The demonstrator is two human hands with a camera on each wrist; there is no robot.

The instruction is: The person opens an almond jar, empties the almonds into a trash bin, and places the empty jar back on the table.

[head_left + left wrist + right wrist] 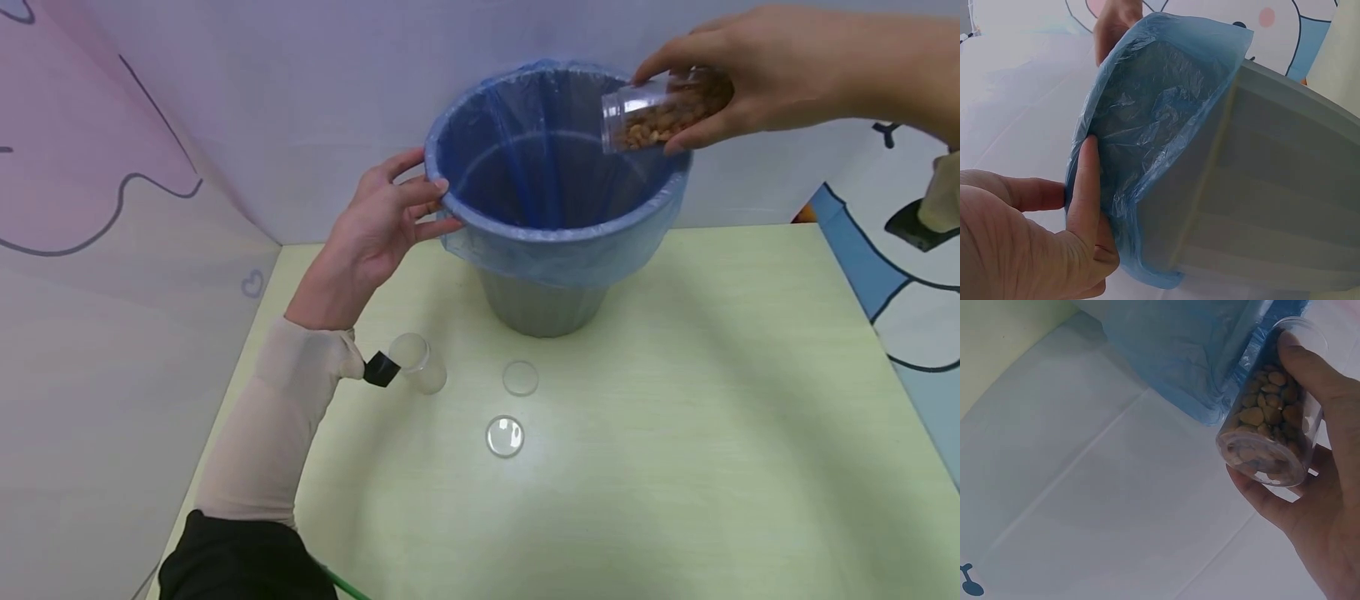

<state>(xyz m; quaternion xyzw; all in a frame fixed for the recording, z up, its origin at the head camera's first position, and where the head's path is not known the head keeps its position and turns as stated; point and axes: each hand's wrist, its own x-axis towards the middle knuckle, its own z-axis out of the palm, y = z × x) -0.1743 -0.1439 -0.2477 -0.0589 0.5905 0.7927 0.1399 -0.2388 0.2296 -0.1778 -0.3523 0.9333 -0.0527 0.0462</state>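
Observation:
My right hand (pixel 780 71) grips a clear jar (pixel 637 108) above the right rim of the trash bin (pixel 543 304). The jar lies tilted nearly sideways, its mouth toward the bin, with small brown pebble-like pieces (pixel 1266 403) inside; their exact kind cannot be told. A blue plastic liner (pixel 555 250) is folded over the bin's rim. At the rim's left side my left hand (pixel 382 221) holds the lined edge between its fingers. Its fingers also show against the liner in the left wrist view, where the bin's grey wall (pixel 1260 181) is visible.
Left of the bin's base, a second clear jar (pixel 427 375) stands uncovered on the pale table (pixel 675 467). Two round clear lids (pixel 520 378) lie in front of the bin. A light wall (pixel 337 100) rises behind it.

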